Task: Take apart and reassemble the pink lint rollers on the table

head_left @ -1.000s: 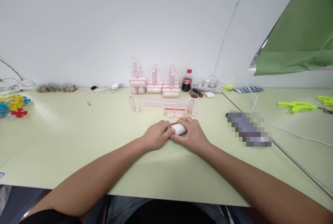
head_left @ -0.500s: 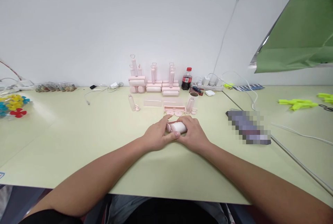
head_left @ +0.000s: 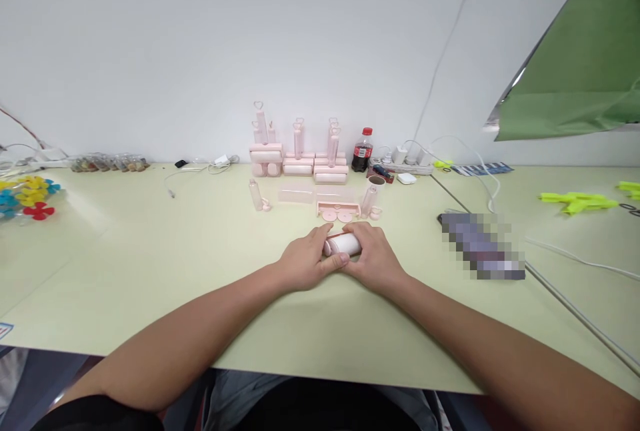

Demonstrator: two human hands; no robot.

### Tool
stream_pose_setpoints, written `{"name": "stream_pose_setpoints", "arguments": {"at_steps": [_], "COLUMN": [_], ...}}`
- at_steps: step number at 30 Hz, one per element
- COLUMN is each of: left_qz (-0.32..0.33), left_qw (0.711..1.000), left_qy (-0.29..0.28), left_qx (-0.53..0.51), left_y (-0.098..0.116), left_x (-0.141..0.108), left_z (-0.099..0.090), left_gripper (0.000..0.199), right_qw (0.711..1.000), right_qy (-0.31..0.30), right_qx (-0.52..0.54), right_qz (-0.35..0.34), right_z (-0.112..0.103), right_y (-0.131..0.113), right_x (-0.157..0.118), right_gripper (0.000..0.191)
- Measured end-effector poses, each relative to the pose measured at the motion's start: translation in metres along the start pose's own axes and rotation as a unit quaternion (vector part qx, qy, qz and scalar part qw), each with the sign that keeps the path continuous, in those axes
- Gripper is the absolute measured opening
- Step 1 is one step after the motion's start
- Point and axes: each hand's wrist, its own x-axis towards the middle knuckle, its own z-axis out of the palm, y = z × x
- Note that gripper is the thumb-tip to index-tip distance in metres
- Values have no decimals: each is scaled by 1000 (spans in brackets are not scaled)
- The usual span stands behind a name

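Observation:
Both hands are around a white lint roller [head_left: 345, 243] with pink end parts, low over the table in front of me. My left hand [head_left: 306, 261] holds its left end, thumb along the near side and fingers on the far edge. My right hand [head_left: 376, 254] wraps the right end, which is mostly hidden under the fingers. Just beyond lies an open pink roller casing [head_left: 339, 207] with two round discs [head_left: 330, 216]. A clear-pink handle tube [head_left: 369, 201] stands right of the casing, beside a small pink piece [head_left: 376, 213]. Another such tube [head_left: 255, 195] stands to the left.
Assembled pink rollers [head_left: 331, 174] and upright handles [head_left: 299, 141] stand by the wall. Right of them are a cola bottle [head_left: 362, 151], a cardboard-like ring [head_left: 376, 181] and a power strip [head_left: 407, 168]. A blurred-out phone-like object [head_left: 480, 244] lies right; colourful propeller-shaped pieces [head_left: 37, 211] lie far left.
The round pink end part by my left hand now sits closer against the white roll. Both hands keep their grip; the view has shifted slightly.

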Motion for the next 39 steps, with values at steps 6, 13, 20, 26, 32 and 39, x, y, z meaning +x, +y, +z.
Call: {"name": "stream_pose_setpoints", "arguments": {"at_steps": [6,13,20,26,32,39], "left_qz": [0,11,8,-3,-46,-42], "left_qw": [1000,1000,1000,1000,994,990], "left_qy": [-2,-4,3,19,51,86], "left_qx": [6,16,10,-18,-89,-104], "left_y": [2,2,4,2,-4,-6], "left_x": [-1,-1,-2,-1,5,7], "left_z": [0,0,-2,-1,-1,-2], "left_gripper": [84,79,76,71,52,40], "right_qw": [1000,1000,1000,999,998,999], "right_qy": [4,14,4,-27,-43,-22], "right_qx": [-6,-14,0,16,42,21], "right_qz": [-7,-5,-2,9,16,16], "right_z": [0,2,0,-3,-13,-20], "right_y": [0,2,-1,-3,-1,0], "right_x": [0,0,0,-1,-2,1], "right_gripper": [49,50,46,54,60,52]}}
